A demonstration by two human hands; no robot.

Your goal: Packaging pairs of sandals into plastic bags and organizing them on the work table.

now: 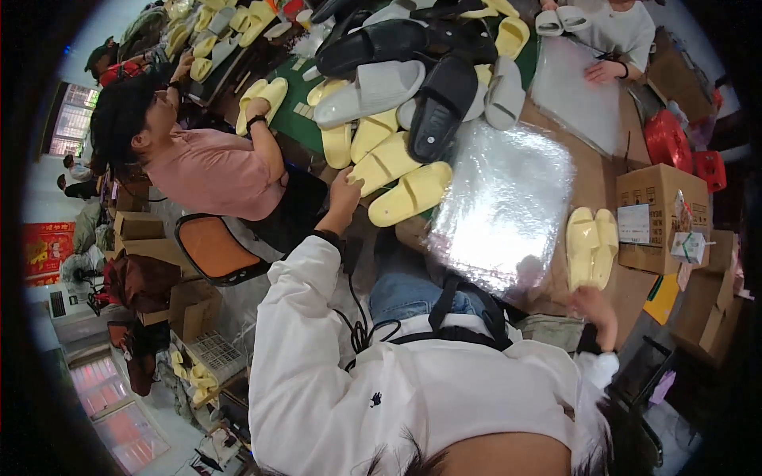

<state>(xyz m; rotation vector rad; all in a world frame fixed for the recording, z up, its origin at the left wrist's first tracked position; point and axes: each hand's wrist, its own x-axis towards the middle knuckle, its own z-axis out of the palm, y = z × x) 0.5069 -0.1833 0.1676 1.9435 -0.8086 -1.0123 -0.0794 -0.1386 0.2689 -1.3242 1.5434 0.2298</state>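
My left hand (344, 195) is closed on the near end of a yellow slipper (386, 163) at the edge of a large pile. Another yellow slipper (410, 195) lies just in front of it, close to me. On the right, my right hand (595, 308) is at the near end of a pair of yellow slippers (592, 246) lying side by side on the table. That hand is smeared by motion, so whether its fingers grip the pair cannot be made out. Between my hands lies a shiny stack of clear plastic bags (500, 210).
Black slippers (444, 103) and grey slippers (371, 91) are heaped beyond the left hand. A cardboard box (663, 214) stands right of the pair. At left a co-worker in pink (214, 170) handles yellow slippers; another in white (615, 36) sits across, by more clear plastic (575, 95).
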